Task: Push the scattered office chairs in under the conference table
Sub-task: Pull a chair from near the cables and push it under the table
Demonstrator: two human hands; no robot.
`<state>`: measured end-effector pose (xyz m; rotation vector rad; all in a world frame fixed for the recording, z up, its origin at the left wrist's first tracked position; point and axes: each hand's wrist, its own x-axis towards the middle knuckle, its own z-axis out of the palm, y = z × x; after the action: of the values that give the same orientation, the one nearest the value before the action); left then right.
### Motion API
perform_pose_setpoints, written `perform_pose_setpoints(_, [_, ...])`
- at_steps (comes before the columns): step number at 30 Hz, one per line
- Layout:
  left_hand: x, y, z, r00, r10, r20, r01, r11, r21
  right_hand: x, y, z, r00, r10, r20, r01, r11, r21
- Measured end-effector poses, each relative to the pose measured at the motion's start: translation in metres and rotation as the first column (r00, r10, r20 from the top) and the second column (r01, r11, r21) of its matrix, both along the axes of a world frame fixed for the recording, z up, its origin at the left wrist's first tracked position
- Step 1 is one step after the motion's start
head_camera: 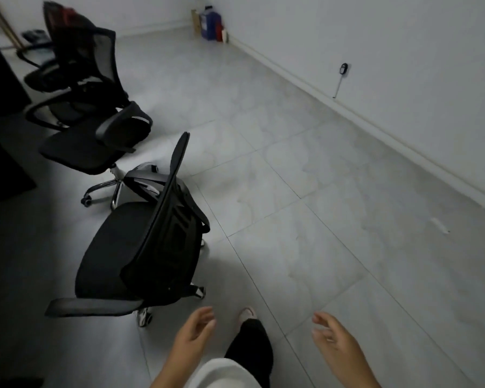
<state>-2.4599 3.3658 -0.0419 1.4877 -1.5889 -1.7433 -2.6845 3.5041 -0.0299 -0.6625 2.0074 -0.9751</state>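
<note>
Left hand [193,329]: open, fingers loosely curled, empty; hangs just below & right of nearest chair, not touching it.
Right hand [332,336]: open, empty, over bare floor, well apart from any chair.
Leg/shoe [247,315]: dark trouser, pale shoe between the hands, toe pointing up-frame.
Nearest chair [140,247]: black, on wheels, out on the tiles, backrest edge-on toward the hands, seat facing left toward the table side; armrest sticks out at lower left. Closest to left hand, up & left of it.
Second chair [95,147]: black, chrome base, just beyond the first, also out in the open, near table edge but prob. not tucked in.
Third chair [76,51]: mesh back, farther up-left, close by the table; blurred, can't tell if under it.
Table [0,88]: dark mass along left edge, mostly out of frame.
Far corner: bottles/boxes [210,23] by wall, clear of the path.
Progress: early-looking; at least two chairs left to push in, none clearly done.
Next, as a guess: grab backrest of nearest chair, roll it left.
</note>
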Motion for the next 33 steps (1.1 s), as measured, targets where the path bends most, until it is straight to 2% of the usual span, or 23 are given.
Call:
perform_pose_setpoints(2, [-0.024,-0.036,-0.008,0.995,0.095,-0.01,-0.095,0.995,-0.006,-0.029,-0.042,-0.012,1.0,-0.028,-0.005,0.028,0.999,0.015])
perform_pose_setpoints(5, [-0.067,-0.1,0.002,0.991,0.125,-0.053,-0.129,0.988,-0.083,-0.072,-0.12,-0.003,1.0,0.016,-0.012,-0.016,1.0,-0.015])
perform_pose_setpoints(10, [-0.118,-0.191,0.048,0.969,0.214,-0.123,-0.24,0.935,-0.263,-0.121,-0.251,0.047,0.946,0.294,-0.135,-0.309,0.945,-0.11])
perform_pose_setpoints(13, [-0.128,-0.223,0.061,0.927,0.343,-0.15,-0.374,0.862,-0.343,-0.138,-0.326,0.06,0.876,0.426,-0.228,-0.459,0.88,-0.119])
perform_pose_setpoints(15, [-0.128,-0.239,0.061,0.888,0.447,-0.106,-0.449,0.795,-0.409,-0.142,-0.375,0.06,0.819,0.51,-0.263,-0.552,0.825,-0.117])
perform_pose_setpoints(17, [-0.123,-0.251,0.057,0.823,0.566,-0.044,-0.509,0.701,-0.5,-0.137,-0.421,0.056,0.692,0.635,-0.343,-0.701,0.704,-0.111])
perform_pose_setpoints(19, [-0.12,-0.256,0.055,0.723,0.69,-0.036,-0.574,0.571,-0.587,-0.127,-0.464,0.049,0.503,0.721,-0.477,-0.847,0.521,-0.106])
perform_pose_setpoints(21, [-0.119,-0.261,0.053,0.599,0.8,0.006,-0.562,0.427,-0.708,-0.112,-0.505,0.043,0.297,0.721,-0.626,-0.938,0.341,-0.052])
perform_pose_setpoints(23, [-0.117,-0.264,0.05,0.417,0.899,0.135,-0.498,0.35,-0.793,-0.093,-0.539,0.033,0.09,0.632,-0.77,-0.985,0.171,0.025])
perform_pose_setpoints(24, [-0.113,-0.264,0.049,0.314,0.918,0.241,-0.467,0.371,-0.803,-0.082,-0.554,0.03,0.006,0.592,-0.806,-0.992,0.108,0.072])
perform_pose_setpoints(25, [-0.107,-0.263,0.047,0.226,0.902,0.367,-0.447,0.431,-0.784,-0.07,-0.565,0.028,-0.068,0.572,-0.817,-0.993,0.043,0.113])
perform_pose_setpoints(27, [-0.096,-0.257,0.046,0.137,0.824,0.55,-0.461,0.544,-0.701,-0.051,-0.58,0.026,-0.175,0.525,-0.833,-0.984,-0.057,0.171])
perform_pose_setpoints(29, [-0.088,-0.249,0.04,0.065,0.794,0.604,-0.428,0.569,-0.702,-0.039,-0.589,0.021,-0.198,0.487,-0.851,-0.98,-0.112,0.163])
perform_pose_setpoints(33, [-0.081,-0.242,0.039,-0.004,0.741,0.672,-0.422,0.608,-0.673,-0.032,-0.603,0.005,-0.135,0.482,-0.866,-0.983,-0.176,0.056])
